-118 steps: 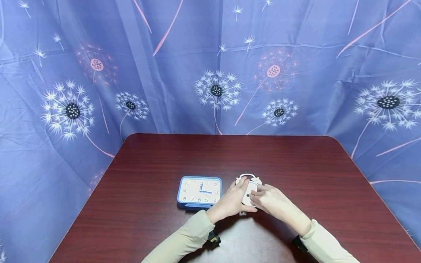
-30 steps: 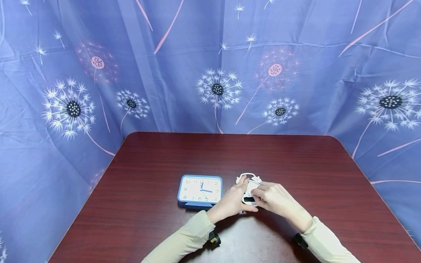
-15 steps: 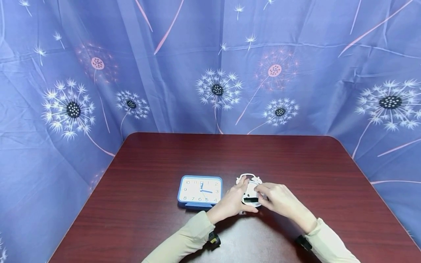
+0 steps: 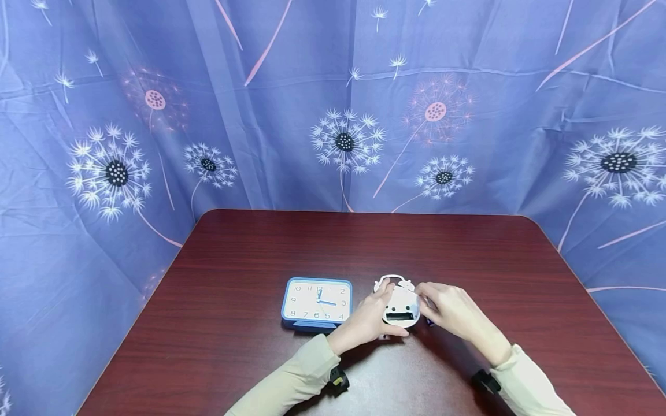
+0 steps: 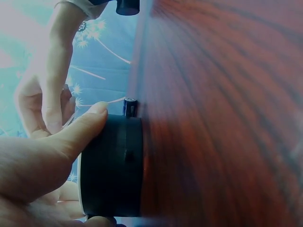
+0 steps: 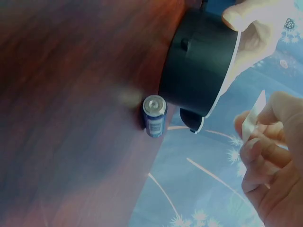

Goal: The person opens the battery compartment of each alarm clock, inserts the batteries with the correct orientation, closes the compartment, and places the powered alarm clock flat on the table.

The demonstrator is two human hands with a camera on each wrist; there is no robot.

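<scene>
A white twin-bell alarm clock [image 4: 402, 299] lies with its white back up and its black side against the tabletop. My left hand [image 4: 370, 315] grips it by the rim, thumb at the near edge. In its back a dark battery compartment [image 4: 399, 316] gapes uncovered. Just to the right of the clock, my right hand [image 4: 454, 309] is raised; in the right wrist view its fingers pinch a thin white battery cover [image 6: 254, 118]. A dark blue battery [image 6: 155, 117] lies on the table close beside the clock, partly under the right hand in the head view.
A blue rectangular alarm clock [image 4: 316, 301] stands left of the left hand, its dial facing up toward me. Both are on a dark red wooden table [image 4: 260, 248]. A blue dandelion-print curtain [image 4: 281, 144] hangs behind and at the sides.
The right hand has lifted the battery cover off the white clock's back and moved right with it, baring the compartment. The left hand and the clock have stayed in place.
</scene>
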